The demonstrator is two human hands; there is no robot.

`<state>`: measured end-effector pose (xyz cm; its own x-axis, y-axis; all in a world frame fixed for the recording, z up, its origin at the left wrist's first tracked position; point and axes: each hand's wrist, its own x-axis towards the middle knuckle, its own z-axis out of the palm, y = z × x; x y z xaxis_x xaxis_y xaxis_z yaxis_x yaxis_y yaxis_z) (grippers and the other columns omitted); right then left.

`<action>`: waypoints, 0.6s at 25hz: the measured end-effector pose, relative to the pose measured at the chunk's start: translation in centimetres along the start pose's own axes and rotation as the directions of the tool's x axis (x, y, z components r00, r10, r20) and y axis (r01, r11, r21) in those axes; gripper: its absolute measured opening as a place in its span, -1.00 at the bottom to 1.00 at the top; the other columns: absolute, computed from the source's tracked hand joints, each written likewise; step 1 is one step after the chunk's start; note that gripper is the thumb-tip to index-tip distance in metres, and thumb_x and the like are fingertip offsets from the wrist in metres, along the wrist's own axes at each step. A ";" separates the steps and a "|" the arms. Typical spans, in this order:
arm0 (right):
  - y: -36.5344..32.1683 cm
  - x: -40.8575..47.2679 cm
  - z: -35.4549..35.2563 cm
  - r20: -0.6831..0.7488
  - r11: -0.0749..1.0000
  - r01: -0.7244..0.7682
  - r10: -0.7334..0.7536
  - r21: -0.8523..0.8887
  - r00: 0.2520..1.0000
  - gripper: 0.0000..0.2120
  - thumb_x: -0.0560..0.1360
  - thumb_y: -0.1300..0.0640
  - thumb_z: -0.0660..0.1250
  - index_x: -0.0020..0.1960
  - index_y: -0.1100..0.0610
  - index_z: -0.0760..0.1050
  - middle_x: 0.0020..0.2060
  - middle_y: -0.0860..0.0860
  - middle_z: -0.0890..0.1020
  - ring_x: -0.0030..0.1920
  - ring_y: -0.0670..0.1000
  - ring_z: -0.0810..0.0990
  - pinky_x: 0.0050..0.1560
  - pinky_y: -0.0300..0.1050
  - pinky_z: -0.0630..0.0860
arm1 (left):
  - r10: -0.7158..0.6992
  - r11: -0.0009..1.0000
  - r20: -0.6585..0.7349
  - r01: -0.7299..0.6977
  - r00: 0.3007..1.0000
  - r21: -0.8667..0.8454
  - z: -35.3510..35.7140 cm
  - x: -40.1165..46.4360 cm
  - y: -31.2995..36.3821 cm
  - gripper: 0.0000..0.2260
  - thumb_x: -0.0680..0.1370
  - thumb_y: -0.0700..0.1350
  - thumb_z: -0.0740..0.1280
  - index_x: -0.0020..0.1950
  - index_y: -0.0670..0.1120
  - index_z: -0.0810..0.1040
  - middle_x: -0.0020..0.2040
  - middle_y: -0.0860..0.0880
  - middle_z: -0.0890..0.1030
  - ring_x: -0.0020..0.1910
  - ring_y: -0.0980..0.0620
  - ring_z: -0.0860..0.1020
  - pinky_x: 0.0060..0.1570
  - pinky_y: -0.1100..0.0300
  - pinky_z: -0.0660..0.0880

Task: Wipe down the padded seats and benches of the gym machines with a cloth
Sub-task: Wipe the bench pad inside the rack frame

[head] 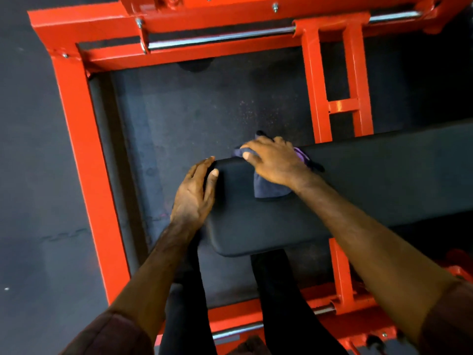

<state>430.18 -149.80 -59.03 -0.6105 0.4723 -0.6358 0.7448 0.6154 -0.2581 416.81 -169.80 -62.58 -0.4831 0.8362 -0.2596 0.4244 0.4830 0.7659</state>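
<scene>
Dark rubber floor point(38, 149), far left and beneath everything. Orange steel frame point(84, 139): one upright rail on the left, cross-members at the far side with a chrome rod point(220, 38), a ladder-like brace right of centre.

Left hand point(194, 196): laid on the left end of the black padded bench point(268, 226), fingers straight and close together over the far-left corner, thumb resting on the top surface; nothing held.

Right hand point(273, 162): just right of the left hand, fingers spread and bent down over a dark blue cloth point(268, 190), pressing it against the bench's far edge. The cloth shows a purple patch at its right side.

Padded bench runs rightward out of view. Dark trouser legs point(281, 290) near, beneath the bench.
</scene>
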 end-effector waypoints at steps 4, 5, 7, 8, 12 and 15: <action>-1.2 0.6 -1.1 0.026 0.966 -0.247 0.249 -0.075 0.968 -0.65 0.71 -0.14 0.12 0.43 -0.13 0.48 0.46 0.05 0.48 0.38 0.33 0.45 0.41 0.21 0.33 | -0.059 0.994 0.100 0.068 0.993 -0.089 -1.8 0.0 -1.1 -0.56 0.73 0.06 0.21 0.50 -0.16 0.52 0.41 -0.13 0.59 0.40 -0.03 0.55 0.45 0.09 0.45; -4.0 0.9 -0.2 0.025 0.973 -0.206 0.209 -0.105 0.978 -0.65 0.71 -0.14 0.13 0.42 -0.12 0.48 0.45 0.06 0.48 0.37 0.33 0.45 0.39 0.19 0.34 | -0.062 0.991 0.106 0.074 0.992 -0.109 -2.5 -0.1 -1.2 -0.56 0.72 0.05 0.21 0.48 -0.18 0.54 0.40 -0.15 0.60 0.38 -0.03 0.56 0.43 0.20 0.44; -8.9 1.6 1.5 0.052 0.993 -0.078 0.083 -0.086 0.995 -0.66 0.70 -0.16 0.14 0.41 -0.15 0.49 0.45 0.04 0.47 0.37 0.32 0.45 0.38 0.19 0.35 | -0.022 0.990 0.108 0.037 0.994 -0.138 -3.5 -0.3 -1.5 -0.59 0.71 0.02 0.20 0.43 -0.20 0.58 0.34 -0.17 0.65 0.32 0.00 0.57 0.31 0.41 0.38; -9.6 2.2 1.6 0.075 0.996 -0.046 0.051 -0.070 0.996 -0.66 0.70 -0.17 0.12 0.41 -0.17 0.49 0.45 0.04 0.47 0.38 0.31 0.46 0.38 0.19 0.36 | -0.015 0.988 0.117 0.032 0.993 -0.152 -3.8 -0.2 -1.8 -0.61 0.71 0.01 0.20 0.40 -0.18 0.60 0.30 -0.16 0.67 0.28 0.02 0.58 0.26 0.44 0.38; -8.9 2.9 0.3 0.100 0.974 -0.195 0.207 -0.117 0.973 -0.65 0.70 -0.16 0.11 0.41 -0.17 0.48 0.46 0.04 0.48 0.39 0.33 0.46 0.40 0.23 0.34 | -0.125 0.947 0.183 0.173 0.975 -0.271 -5.4 -0.8 -4.3 -0.61 0.71 0.13 0.14 0.25 -0.05 0.67 0.13 -0.04 0.74 0.12 0.01 0.71 0.26 0.02 0.59; -13.4 1.3 4.8 0.007 0.948 -0.048 0.052 -0.314 0.999 -0.67 0.67 -0.08 0.23 0.37 -0.06 0.54 0.42 0.04 0.49 0.40 0.35 0.40 0.44 0.28 0.30 | -0.237 0.891 0.070 0.245 0.969 -0.383 -7.0 -1.2 -6.4 -0.60 0.71 0.16 0.11 0.14 -0.04 0.65 0.04 0.03 0.74 0.02 0.09 0.72 0.16 -0.09 0.63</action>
<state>420.70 -160.48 -59.88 -0.5688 0.4997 -0.6533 0.6506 0.7593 0.0143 409.31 -175.69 -63.03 -0.5154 0.7138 -0.4741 -0.0337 0.5360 0.8435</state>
